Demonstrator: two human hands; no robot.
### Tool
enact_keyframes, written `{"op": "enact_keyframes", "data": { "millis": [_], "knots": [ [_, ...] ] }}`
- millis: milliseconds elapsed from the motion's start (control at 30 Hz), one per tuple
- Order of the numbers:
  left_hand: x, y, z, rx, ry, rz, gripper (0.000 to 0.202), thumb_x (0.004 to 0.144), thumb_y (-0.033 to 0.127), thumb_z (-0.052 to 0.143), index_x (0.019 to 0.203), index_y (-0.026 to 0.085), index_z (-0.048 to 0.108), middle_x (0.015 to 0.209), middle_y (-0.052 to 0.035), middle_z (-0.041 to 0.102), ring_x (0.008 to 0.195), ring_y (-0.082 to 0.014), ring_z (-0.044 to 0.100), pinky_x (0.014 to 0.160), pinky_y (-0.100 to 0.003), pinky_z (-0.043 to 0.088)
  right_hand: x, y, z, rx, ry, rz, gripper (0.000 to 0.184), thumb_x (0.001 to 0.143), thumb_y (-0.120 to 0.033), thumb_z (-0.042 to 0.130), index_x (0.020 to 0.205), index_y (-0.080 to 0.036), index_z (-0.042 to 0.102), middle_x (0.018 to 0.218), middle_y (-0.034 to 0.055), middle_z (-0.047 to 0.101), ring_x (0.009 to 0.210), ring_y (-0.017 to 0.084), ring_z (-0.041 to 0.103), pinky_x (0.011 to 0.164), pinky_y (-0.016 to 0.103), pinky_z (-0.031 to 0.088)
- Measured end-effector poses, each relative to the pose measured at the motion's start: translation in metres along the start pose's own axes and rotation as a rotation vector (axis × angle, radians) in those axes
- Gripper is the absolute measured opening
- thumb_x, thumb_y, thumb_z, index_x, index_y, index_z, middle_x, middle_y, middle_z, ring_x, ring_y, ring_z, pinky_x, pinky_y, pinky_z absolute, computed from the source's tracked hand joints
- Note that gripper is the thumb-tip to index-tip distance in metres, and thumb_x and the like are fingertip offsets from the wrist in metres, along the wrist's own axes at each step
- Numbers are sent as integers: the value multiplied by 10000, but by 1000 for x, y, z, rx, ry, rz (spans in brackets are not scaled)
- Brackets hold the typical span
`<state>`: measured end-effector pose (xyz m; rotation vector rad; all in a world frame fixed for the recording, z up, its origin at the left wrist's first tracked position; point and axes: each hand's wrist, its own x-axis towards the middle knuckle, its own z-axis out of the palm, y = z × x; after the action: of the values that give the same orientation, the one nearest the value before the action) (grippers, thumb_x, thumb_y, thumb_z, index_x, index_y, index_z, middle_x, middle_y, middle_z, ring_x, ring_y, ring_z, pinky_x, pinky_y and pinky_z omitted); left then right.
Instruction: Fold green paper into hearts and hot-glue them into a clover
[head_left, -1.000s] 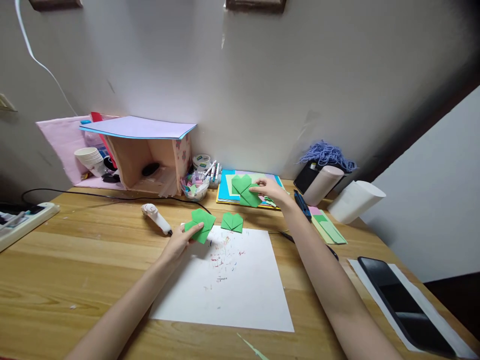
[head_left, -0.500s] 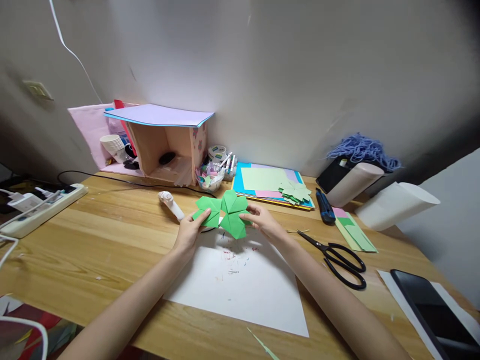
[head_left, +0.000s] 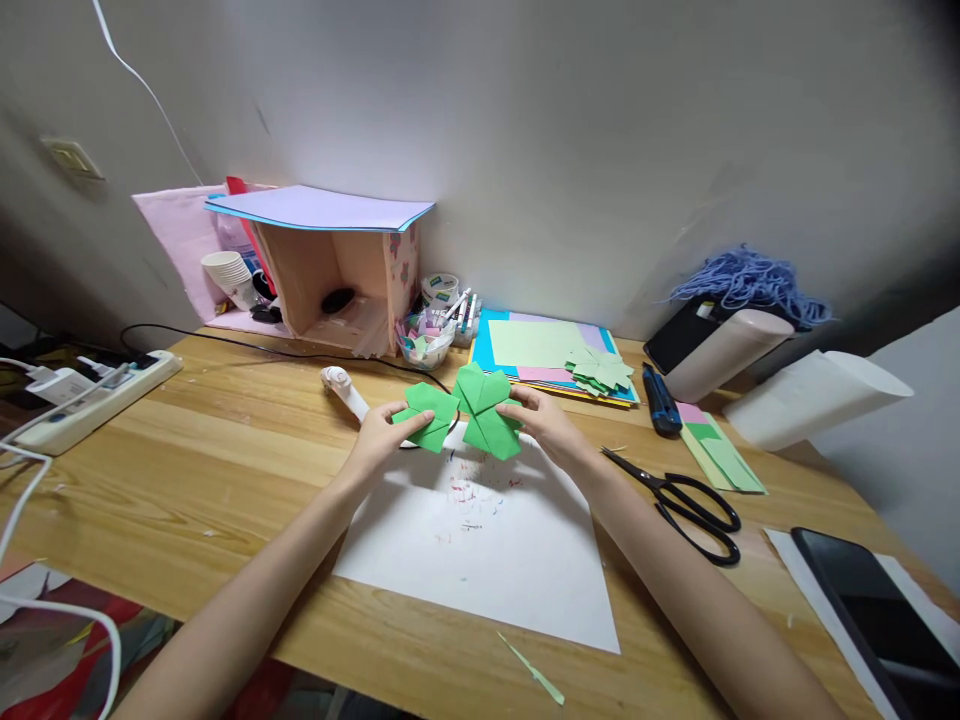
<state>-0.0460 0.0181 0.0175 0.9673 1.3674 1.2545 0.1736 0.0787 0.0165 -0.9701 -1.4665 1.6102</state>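
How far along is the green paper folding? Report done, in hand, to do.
Done: three green hearts look fully folded, and a pale green clover lies finished on the coloured paper stack. In hand: the left hand holds one heart, the right hand the other two, edges meeting above the white sheet. To do: probably fixing them together; no fourth leaf is in sight.

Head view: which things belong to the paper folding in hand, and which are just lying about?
In hand:
left hand pinching the smaller green folded piece
right hand pinching the larger green folded piece
white sheet beneath the hands

Lying about:
scissors
utility knife
phone
power strip
coloured paper stack
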Motion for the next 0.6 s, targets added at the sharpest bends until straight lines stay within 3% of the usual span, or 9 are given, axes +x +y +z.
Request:
{"op": "enact_keyframes", "data": {
  "millis": [167, 433, 600],
  "knots": [
    [0, -2, 2, -44, -101, 40, 338, 621, 406, 714, 833, 143, 691, 834, -64, 684, 783, -189, 615, 714, -259, 470, -1, -5, -2, 39, 114, 22, 305, 621, -301, 681, 901, -188, 634, 1005, 61, 660, 903, 210, 610, 743, 305, 484],
    [-4, -5, 8, -29, -39, -41, 313, 587, 442, 720, 586, 150, 606, 530, 27, 527, 539, -102, 493, 487, -194, 347, -1, -6, -1, 336, 274, 61, 245, 560, -220, 714, 760, -199, 575, 872, 8, 659, 818, 155, 599, 676, 249, 498],
    [-5, -7, 9, -9, -38, -39, 306, 576, 435, 730, 588, 152, 613, 533, 18, 538, 588, -130, 521, 524, -210, 370, 1, -8, -2, 409, 392, 15, 201, 542, -212, 710, 682, -189, 568, 734, -3, 623, 719, 134, 572, 607, 229, 490]
  ]
}}
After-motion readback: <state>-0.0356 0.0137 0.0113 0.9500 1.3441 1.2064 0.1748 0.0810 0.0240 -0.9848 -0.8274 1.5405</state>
